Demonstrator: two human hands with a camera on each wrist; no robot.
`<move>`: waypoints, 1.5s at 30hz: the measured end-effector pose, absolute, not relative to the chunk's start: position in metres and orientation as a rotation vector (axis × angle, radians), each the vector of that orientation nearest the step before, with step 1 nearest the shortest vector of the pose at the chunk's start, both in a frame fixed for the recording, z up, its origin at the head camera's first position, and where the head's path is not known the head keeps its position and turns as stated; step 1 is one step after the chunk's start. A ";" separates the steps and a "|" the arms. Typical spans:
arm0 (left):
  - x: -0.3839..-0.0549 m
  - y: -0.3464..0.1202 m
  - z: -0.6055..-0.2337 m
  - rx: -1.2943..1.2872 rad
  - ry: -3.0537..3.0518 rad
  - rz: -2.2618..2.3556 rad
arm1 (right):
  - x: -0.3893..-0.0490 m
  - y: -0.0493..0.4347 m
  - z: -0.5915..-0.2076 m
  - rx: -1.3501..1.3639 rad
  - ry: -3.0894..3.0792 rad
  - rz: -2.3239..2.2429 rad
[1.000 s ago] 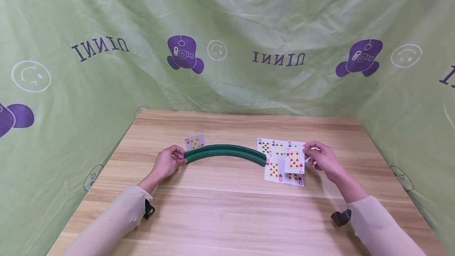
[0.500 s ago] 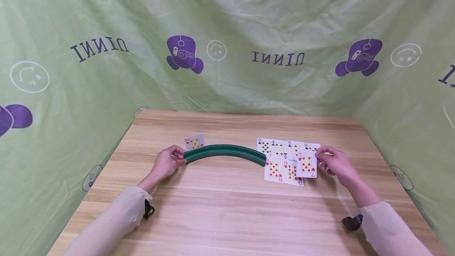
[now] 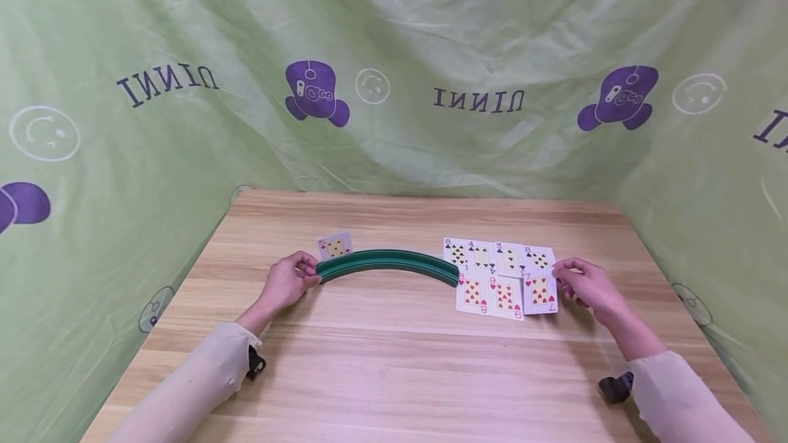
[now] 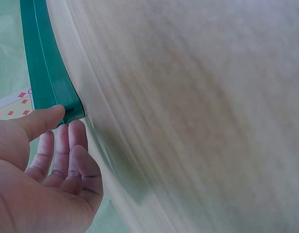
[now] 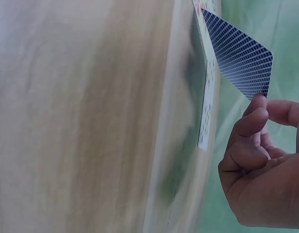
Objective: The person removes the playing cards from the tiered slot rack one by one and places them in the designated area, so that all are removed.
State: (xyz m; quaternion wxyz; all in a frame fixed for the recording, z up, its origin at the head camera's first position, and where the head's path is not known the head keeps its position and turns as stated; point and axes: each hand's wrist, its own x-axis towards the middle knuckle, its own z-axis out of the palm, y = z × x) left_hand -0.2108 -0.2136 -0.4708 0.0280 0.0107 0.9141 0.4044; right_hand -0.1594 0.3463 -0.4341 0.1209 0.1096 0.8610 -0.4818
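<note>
My left hand (image 3: 288, 280) pinches the left end of a green curved playing card holder (image 3: 389, 260), thumb on its end in the left wrist view. A five of diamonds (image 3: 335, 246) stands in the holder near that end. The fingers and thumb of my right hand (image 3: 585, 284) pinch a seven of hearts (image 3: 540, 294) by its edge. That card is tilted above the table, its blue patterned back (image 5: 241, 53) facing the right wrist camera. It overlaps the lower part of a black-suit card (image 3: 540, 258) in the head view.
Several face-up cards lie right of the holder in two rows. Black suits, such as the four (image 3: 481, 256), form the back row. Two heart cards, one an eight (image 3: 472, 292), lie in front. The wooden table (image 3: 382, 361) is enclosed by green printed cloth (image 3: 394, 149).
My right hand has carried the seven of hearts to the right and slightly toward me, uncovering the heart card and black-suit cards beneath it. The left hand and holder stay put.
</note>
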 end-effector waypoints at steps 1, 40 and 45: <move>-0.211 -0.214 -0.471 0.032 2.825 1.244 | -0.159 0.347 -0.434 0.319 2.519 -1.398; -0.210 -0.215 -0.469 0.035 2.829 1.250 | -0.174 0.339 -0.438 0.252 2.458 -1.426; -0.210 -0.216 -0.469 0.031 2.821 1.252 | -0.180 0.326 -0.436 0.206 2.423 -1.481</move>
